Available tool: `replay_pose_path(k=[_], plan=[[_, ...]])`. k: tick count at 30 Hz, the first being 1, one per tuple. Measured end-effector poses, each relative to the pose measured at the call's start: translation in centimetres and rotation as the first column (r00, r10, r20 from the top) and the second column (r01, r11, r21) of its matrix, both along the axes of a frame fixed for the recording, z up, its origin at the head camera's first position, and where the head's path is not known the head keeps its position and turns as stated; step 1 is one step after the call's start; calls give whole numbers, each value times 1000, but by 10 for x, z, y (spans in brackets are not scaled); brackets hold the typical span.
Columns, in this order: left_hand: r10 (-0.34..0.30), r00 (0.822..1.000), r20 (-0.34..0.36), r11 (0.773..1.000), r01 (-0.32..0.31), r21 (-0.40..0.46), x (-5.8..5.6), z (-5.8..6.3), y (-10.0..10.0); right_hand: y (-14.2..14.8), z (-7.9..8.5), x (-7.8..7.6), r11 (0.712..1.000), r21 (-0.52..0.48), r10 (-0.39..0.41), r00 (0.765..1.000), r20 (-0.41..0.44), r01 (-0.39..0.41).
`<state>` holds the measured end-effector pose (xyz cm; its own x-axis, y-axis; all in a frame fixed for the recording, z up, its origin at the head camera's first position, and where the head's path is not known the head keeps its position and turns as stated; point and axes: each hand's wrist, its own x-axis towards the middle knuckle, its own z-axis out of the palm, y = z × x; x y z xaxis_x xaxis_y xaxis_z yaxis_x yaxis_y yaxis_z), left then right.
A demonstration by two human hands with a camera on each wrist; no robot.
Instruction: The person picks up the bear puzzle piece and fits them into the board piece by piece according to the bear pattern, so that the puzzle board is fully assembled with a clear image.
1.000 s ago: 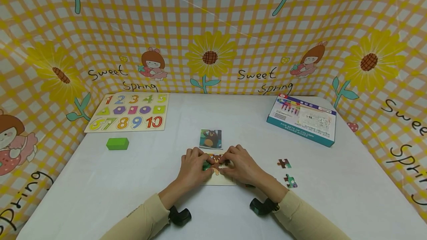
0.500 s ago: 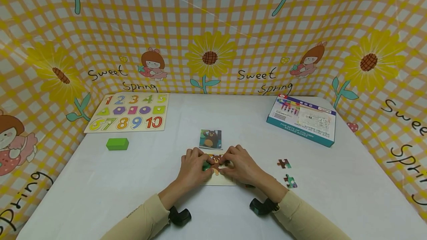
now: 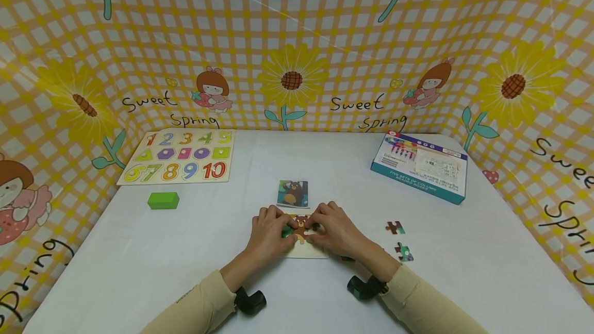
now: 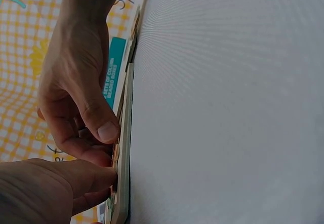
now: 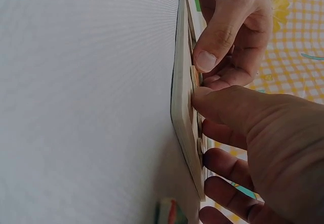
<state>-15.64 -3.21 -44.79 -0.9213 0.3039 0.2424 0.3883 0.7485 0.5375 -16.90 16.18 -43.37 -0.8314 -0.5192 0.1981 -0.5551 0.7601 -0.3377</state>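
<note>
A jigsaw board [image 3: 306,253] with a pale rim lies in front of me, brown bear pieces [image 3: 300,224] set in it. From the left, my left hand [image 3: 268,231] pinches the puzzle pieces between thumb and index finger. Facing it, my right hand [image 3: 336,231] does the same on the bear's right side. Both thumbs are low on the picture and the index fingers higher up. In the right wrist view, the right thumb [image 5: 215,102] rests at the edge of a piece on the board. The hands cover much of the picture.
Two loose jigsaw pieces, one brown [image 3: 395,228] and one green [image 3: 405,252], lie at right. Another piece [image 3: 347,259] shows partly beside the right wrist. Behind the board is a bear picture card [image 3: 293,193]. Farther out are a green block [image 3: 163,200], number board [image 3: 178,156] and box [image 3: 419,166].
</note>
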Motion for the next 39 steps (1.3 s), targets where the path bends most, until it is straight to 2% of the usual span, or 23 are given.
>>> replay_pose_path(k=[7,14,19,27,33,39], plan=[[-1,1000,4,1000,1,-6,0,0,-1,1,3,0,1000,-11,-9,999,48,10],[-5,1000,14,1000,5,3,-1,-2,-1,14,17,4,998,-50,-36,996,86,41],[-7,1000,29,1000,7,16,-1,-2,-1,42,25,9,993,-26,-109,988,111,112],[-1,999,32,1000,0,14,-1,-4,-1,106,28,15,980,1,-199,969,149,201],[-2,999,41,1000,1,16,0,-3,-1,147,26,15,958,82,-284,946,157,274],[-1,999,45,1000,0,23,0,-1,-1,170,19,15,954,112,-292,946,143,278]])
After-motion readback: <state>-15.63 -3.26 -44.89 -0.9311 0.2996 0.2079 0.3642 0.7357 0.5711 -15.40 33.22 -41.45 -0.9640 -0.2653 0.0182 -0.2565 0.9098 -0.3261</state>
